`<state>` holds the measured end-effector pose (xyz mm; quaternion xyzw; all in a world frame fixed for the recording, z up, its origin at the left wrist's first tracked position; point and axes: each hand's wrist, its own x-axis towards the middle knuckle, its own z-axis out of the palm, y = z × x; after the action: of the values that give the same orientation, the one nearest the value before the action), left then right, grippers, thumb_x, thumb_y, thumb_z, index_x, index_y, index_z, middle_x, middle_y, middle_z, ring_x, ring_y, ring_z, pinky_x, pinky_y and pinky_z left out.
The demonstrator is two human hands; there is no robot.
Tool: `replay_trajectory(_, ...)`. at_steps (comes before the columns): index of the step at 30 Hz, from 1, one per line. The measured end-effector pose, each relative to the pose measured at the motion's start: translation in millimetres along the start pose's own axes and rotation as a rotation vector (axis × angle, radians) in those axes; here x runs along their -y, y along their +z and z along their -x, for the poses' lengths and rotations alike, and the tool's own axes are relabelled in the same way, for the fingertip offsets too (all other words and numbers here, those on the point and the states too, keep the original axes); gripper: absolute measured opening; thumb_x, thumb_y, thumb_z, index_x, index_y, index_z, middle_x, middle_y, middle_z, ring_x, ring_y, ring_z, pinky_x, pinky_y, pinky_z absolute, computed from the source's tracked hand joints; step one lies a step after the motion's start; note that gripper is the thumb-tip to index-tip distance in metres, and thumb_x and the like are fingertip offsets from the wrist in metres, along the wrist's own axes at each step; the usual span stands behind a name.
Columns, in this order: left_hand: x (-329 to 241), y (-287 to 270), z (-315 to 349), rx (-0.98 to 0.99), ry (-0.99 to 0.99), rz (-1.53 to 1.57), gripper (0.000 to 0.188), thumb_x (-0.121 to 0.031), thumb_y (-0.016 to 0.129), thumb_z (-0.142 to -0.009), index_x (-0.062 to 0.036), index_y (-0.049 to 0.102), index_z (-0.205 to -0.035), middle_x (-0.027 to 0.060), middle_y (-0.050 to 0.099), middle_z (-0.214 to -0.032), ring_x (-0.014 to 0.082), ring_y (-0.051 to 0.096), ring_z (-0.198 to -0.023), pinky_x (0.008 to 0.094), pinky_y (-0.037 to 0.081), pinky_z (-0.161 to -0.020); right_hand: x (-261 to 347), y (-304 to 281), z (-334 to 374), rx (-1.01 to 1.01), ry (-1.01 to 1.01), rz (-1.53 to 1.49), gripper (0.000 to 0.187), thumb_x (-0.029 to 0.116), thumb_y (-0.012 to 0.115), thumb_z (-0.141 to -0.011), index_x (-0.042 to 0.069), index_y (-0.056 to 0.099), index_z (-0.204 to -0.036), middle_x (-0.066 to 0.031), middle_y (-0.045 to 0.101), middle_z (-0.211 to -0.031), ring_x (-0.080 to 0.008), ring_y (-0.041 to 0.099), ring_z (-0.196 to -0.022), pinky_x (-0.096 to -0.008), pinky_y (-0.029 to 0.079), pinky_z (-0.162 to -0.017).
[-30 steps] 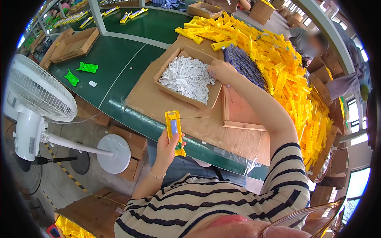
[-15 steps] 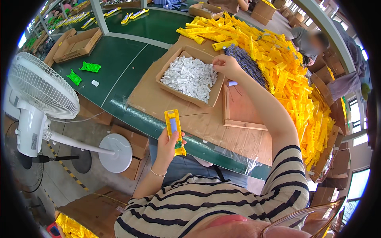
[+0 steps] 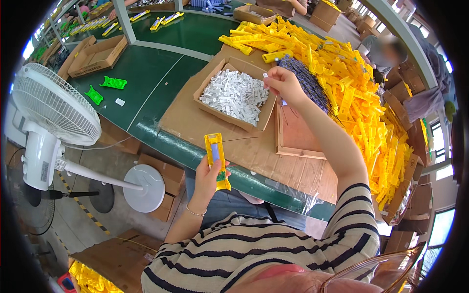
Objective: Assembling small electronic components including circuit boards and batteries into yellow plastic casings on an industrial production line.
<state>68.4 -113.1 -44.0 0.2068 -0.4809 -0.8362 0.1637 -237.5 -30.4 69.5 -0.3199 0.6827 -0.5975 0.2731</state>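
My left hand [image 3: 207,179] is closed round a yellow plastic housing [image 3: 218,168] near the table's front edge. A pale blue cylinder [image 3: 215,152] lies in the housing, a green part shows at its lower end, and a thin dark wire sticks out to the right. Above the right rim of a cardboard box [image 3: 226,119], my right hand [image 3: 283,83] pinches a small white plastic piece [image 3: 265,75]. Many like pieces [image 3: 233,96] fill that box. Below my right wrist is a shallow wooden tray [image 3: 300,129], partly covered by my forearm.
A big heap of yellow housings [image 3: 351,97] covers the right side, beside a bundle of dark wired parts [image 3: 305,78]. Green plastic parts [image 3: 113,82] lie on the left, near an open carton [image 3: 97,56]. A white fan [image 3: 56,107] stands at the table's left. Another person [image 3: 386,53] is at the far right.
My right hand has lifted slightly from the box's right edge, and a white piece now shows between its fingertips. The left hand keeps its hold on the yellow housing.
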Motion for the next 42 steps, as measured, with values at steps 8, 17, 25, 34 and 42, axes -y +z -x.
replay_trajectory(8, -16.2, 35.0, 5.1, 0.143, -0.010, -0.035, 0.025, -0.020, 0.050, -0.093, -0.0021, 0.048, -0.112, 0.0099, 0.060, -0.091, 0.0130, 0.061, -0.069, 0.0247, 0.051, -0.064, -5.2, 8.8, 103.3, 0.059, -0.003, -0.371, 0.012, 0.006, 0.066, -0.082, 0.000, 0.065, -0.092, -0.0032, 0.060, -0.073, -0.0076, 0.047, -0.058, -0.0203, 0.039, -0.053)
replay_trajectory(17, -2.4, 82.3, 12.8, 0.254, 0.019, -0.186, 0.027, -0.018, 0.054, -0.092, -0.0010, 0.048, -0.112, 0.0104, 0.061, -0.093, 0.0131, 0.061, -0.070, 0.0258, 0.051, -0.065, 7.9, 13.9, 191.3, -0.220, 0.083, -0.265, 0.014, -0.002, 0.065, -0.080, -0.006, 0.066, -0.094, -0.0116, 0.067, -0.087, -0.0145, 0.064, -0.080, -0.0248, 0.052, -0.075)
replay_trajectory(25, 10.5, 109.5, 23.6, 0.263, 0.402, -0.679, 0.037, -0.025, 0.063, -0.084, 0.0010, 0.050, -0.108, 0.0096, 0.051, -0.063, 0.0164, 0.046, -0.044, 0.0298, 0.038, -0.045, 8.4, 27.8, 228.0, -0.354, -0.076, -0.188, 0.009, -0.005, 0.069, -0.074, -0.005, 0.069, -0.084, -0.0109, 0.069, -0.087, -0.0111, 0.063, -0.077, -0.0225, 0.051, -0.072)
replay_trajectory(34, 4.3, 122.2, 35.0, 0.225, 0.456, -0.824, 0.032, -0.025, 0.063, -0.084, 0.0003, 0.048, -0.097, 0.0134, 0.051, -0.060, 0.0251, 0.051, -0.044, 0.0340, 0.040, -0.043, 5.0, 43.8, 230.4, -0.491, -0.047, -0.349, 0.007, -0.003, 0.069, -0.076, -0.004, 0.069, -0.083, -0.0088, 0.068, -0.083, -0.0086, 0.061, -0.072, -0.0211, 0.049, -0.068)
replay_trajectory(42, 14.6, 116.8, 32.3, 0.268, 0.482, -0.790, 0.029, -0.024, 0.062, -0.085, 0.0001, 0.050, -0.095, 0.0163, 0.054, -0.063, 0.0314, 0.055, -0.049, 0.0349, 0.042, -0.046, 27.5, 34.1, 225.8, -0.495, -0.084, 0.587, 0.018, 0.011, 0.077, -0.065, -0.002, 0.068, -0.073, -0.0124, 0.066, -0.073, -0.0161, 0.061, -0.060, -0.0270, 0.047, -0.056)
